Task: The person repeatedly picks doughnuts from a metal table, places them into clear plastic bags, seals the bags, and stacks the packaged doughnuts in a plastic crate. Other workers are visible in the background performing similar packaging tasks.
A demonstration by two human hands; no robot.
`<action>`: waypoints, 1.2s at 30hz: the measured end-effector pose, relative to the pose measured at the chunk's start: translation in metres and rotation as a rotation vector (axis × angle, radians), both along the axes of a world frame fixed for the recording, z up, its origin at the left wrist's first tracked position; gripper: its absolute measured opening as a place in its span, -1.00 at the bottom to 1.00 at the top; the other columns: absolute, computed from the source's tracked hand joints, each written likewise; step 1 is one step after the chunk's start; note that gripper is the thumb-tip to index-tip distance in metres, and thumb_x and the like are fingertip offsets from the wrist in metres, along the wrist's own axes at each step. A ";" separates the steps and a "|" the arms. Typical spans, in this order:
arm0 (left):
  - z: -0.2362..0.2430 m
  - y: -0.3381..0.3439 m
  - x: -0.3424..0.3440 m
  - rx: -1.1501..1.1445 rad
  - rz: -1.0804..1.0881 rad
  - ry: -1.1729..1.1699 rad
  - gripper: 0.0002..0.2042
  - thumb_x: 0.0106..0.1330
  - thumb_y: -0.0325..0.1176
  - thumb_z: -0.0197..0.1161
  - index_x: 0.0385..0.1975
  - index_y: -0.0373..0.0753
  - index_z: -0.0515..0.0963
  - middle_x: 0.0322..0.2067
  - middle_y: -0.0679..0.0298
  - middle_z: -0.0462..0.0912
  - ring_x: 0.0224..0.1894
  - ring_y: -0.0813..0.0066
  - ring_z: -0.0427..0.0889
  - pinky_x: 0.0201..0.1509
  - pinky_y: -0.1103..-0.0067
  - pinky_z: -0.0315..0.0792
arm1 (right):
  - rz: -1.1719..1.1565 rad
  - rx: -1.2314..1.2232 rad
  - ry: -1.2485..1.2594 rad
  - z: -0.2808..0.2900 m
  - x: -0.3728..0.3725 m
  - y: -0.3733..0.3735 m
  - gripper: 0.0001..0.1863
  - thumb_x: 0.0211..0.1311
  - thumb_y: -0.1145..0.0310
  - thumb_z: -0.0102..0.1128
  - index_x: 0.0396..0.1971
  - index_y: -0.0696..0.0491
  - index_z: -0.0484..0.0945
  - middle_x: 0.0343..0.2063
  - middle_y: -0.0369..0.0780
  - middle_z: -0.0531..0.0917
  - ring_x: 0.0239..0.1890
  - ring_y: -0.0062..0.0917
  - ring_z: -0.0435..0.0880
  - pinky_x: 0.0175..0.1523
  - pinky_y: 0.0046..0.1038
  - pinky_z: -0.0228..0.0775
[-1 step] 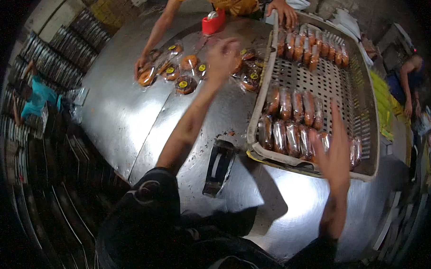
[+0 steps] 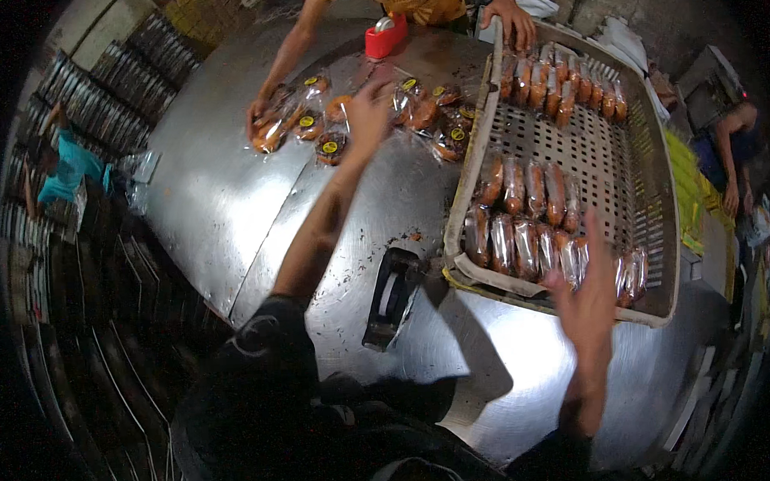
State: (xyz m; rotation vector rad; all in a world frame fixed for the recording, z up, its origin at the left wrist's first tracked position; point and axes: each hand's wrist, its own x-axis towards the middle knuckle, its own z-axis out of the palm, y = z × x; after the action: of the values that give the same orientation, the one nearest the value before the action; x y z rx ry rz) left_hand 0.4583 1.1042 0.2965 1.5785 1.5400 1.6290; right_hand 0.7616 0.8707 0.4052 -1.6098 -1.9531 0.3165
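Note:
My left hand (image 2: 369, 118) reaches over the plastic-wrapped round doughnuts (image 2: 331, 147) with yellow stickers, at the far middle of the metal table. Its fingers are smeared by motion, and whether it touches a doughnut cannot be made out. Above the near right corner of a big perforated crate (image 2: 522, 285) hovers my right hand (image 2: 587, 305), open, its thumb and fingers apart and nothing seen in it. Wrapped long buns (image 2: 512, 185) lie in rows inside the crate, at its far end and its near end. My right hand hides part of the nearest row.
A black tape dispenser (image 2: 390, 298) stands on the metal table (image 2: 231, 203), left of the crate. Across the table, a person in a yellow shirt (image 2: 423, 3) touches the doughnuts and the crate rim. A red tape dispenser (image 2: 386, 39) stands there. Racked trays (image 2: 83, 98) line the left.
My left hand has moved left and slightly nearer over the doughnuts, uncovering some on its right. My right hand has come a little lower and left. The view has shifted slightly.

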 end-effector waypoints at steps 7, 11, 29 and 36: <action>-0.180 0.038 -0.197 -0.003 0.121 0.212 -0.56 -0.02 -0.13 0.23 -0.24 -0.37 0.47 -0.34 0.02 0.55 -0.22 0.19 0.53 -0.12 0.45 0.36 | -0.235 0.194 -0.363 -0.062 -0.020 -0.017 -0.26 -0.11 -0.27 -0.04 -0.18 0.15 0.43 -0.21 -0.11 0.52 -0.25 -0.30 0.47 -0.15 -0.32 0.19; -0.182 0.049 -0.155 -0.850 0.224 0.353 -0.49 -0.14 -0.09 0.34 -0.32 -0.43 0.48 -0.32 0.06 0.56 -0.23 0.27 0.54 -0.18 0.46 0.39 | -0.222 0.293 -0.365 -0.054 -0.028 -0.015 -0.35 -0.08 -0.19 -0.01 -0.24 0.14 0.47 -0.26 -0.14 0.54 -0.28 -0.34 0.47 -0.16 -0.34 0.18; -0.003 -0.324 -0.059 -0.459 -0.529 -0.871 -0.49 -0.01 -0.45 0.27 -0.05 -0.31 0.21 -0.23 0.18 0.46 -0.21 0.47 0.50 -0.20 0.61 0.44 | 0.091 -0.105 0.704 -0.061 -0.168 -0.090 -0.35 0.01 0.22 0.18 0.06 0.21 0.17 0.03 -0.02 0.30 0.11 -0.32 0.25 0.19 -0.39 0.02; 0.032 -0.383 -0.068 -0.505 -0.440 -0.563 -0.69 0.03 -0.39 0.28 -0.26 -0.35 0.38 -0.36 0.25 0.50 -0.30 0.60 0.47 -0.22 0.67 0.38 | 0.167 -0.380 1.113 -0.077 -0.212 -0.167 -0.60 0.12 0.28 0.08 -0.08 0.19 0.34 -0.23 -0.18 0.53 -0.17 -0.55 0.48 -0.04 -0.53 0.29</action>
State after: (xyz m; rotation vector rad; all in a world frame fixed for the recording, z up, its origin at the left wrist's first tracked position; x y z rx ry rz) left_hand 0.3907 0.7215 0.3283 0.9799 1.0855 1.1734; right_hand 0.5492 0.7035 0.3284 -1.0422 -1.1590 1.3712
